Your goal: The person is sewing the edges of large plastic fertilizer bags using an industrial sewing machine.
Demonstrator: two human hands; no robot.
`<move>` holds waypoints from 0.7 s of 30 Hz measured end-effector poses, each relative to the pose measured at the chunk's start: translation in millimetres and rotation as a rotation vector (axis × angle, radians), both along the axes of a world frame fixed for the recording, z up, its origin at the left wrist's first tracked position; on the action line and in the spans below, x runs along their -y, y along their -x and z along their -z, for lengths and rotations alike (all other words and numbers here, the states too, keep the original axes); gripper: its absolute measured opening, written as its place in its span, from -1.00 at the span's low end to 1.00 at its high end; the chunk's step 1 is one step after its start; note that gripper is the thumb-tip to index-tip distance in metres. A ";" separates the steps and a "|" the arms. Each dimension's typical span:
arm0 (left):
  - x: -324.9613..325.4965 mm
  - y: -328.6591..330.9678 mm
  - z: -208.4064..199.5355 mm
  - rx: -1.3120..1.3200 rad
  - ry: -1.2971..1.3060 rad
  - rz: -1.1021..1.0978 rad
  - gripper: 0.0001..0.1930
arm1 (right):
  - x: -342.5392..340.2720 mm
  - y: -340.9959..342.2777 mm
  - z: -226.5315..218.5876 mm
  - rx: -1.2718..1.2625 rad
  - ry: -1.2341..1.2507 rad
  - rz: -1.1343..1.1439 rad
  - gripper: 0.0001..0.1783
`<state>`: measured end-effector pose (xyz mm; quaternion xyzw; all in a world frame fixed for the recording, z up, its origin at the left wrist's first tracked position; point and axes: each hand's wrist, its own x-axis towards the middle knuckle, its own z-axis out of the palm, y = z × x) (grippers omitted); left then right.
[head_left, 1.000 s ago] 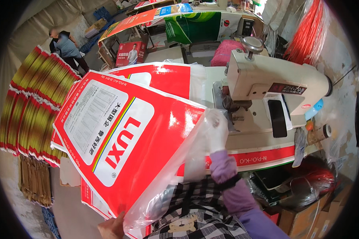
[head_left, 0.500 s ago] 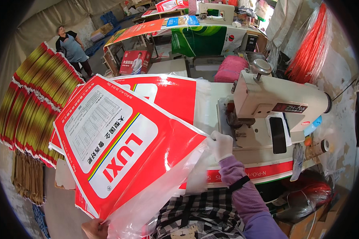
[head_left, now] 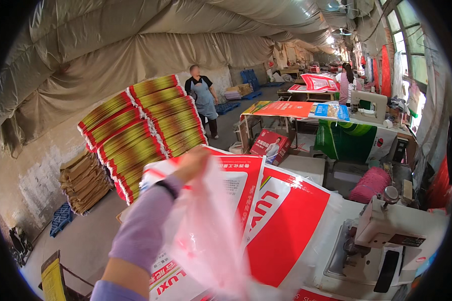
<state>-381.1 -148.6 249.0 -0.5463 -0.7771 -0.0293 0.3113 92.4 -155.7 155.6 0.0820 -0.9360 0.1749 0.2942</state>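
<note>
Right, here's the translucent pinkish-white plastic film point(head_left: 206, 236), mid-frame and blurred, long axis running from eleven o'clock down to five! The bare left hand's grip point(head_left: 193, 163) looks closed on its upper end, so the film hangs toward five o'clock from there; that's the nearer hand, the right hand out of view. Around it, flat red-and-white printed plastic sacks point(head_left: 296, 231) spread toward the pale counter point(head_left: 354, 207). Four o'clock: a cream metal sewing machine point(head_left: 412, 220), a flat black phone point(head_left: 387, 271) by it. Ten o'clock, stacked yellow-and-red bundles point(head_left: 140, 130); eleven, a co-worker in a blue apron point(head_left: 204, 98).
</note>
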 end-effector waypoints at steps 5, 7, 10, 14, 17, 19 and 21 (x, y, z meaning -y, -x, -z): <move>-221.1 -186.4 105.7 0.322 0.320 0.863 -0.61 | -42.8 -75.4 82.6 0.223 0.409 0.275 -0.64; -258.6 -242.4 160.7 0.534 0.228 1.150 -0.73 | -44.0 -108.9 119.7 0.268 0.588 0.425 -0.63; -292.8 -323.2 209.6 0.743 0.220 1.232 -0.86 | -30.7 -163.2 163.5 0.300 0.808 0.686 -0.62; -295.4 -366.9 224.2 0.886 0.363 1.133 -0.91 | -2.2 -219.4 197.4 0.282 0.968 0.900 -0.60; -289.3 -372.8 238.2 1.069 0.302 1.205 -0.93 | 13.7 -240.6 207.9 0.274 1.017 0.953 -0.59; -275.7 -370.6 254.6 0.872 0.300 1.245 -0.95 | 28.0 -247.6 218.0 0.269 1.044 0.969 -0.58; -270.9 -370.5 255.8 0.670 0.289 1.285 -0.96 | 45.6 -260.7 232.4 0.267 1.070 0.997 -0.57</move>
